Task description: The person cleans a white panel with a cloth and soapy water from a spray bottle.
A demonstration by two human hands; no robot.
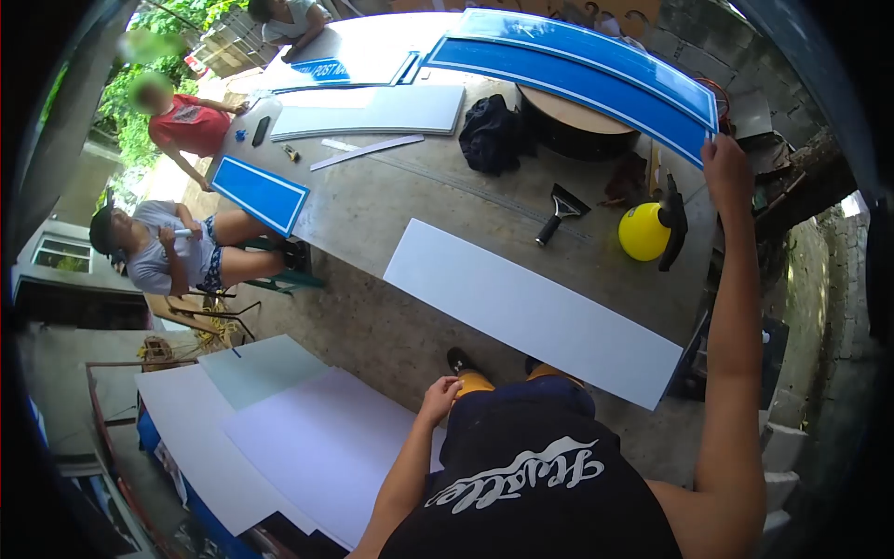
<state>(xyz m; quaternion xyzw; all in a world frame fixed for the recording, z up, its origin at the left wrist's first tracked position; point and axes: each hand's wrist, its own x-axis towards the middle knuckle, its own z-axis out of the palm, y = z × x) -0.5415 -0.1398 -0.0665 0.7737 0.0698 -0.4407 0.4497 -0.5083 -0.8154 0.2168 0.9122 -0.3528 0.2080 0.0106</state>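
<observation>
My right hand reaches to the far right of the table and pinches the near corner of a long blue sign panel with a white border. A second blue sign panel lies beside it, partly overlapping. Low near my thigh, my left hand hangs with its fingers curled together; what they hold, if anything, is hidden. In front of me a blank white panel lies along the table's near edge. A yellow spray bottle with a black head and a black-handled squeegee are on the table.
Dark cloth, a round black-sided object, metal rulers and stacked white panels lie on the table. Large pale sheets rest at lower left. Several people are at the left and far sides; a small blue sign overhangs the edge.
</observation>
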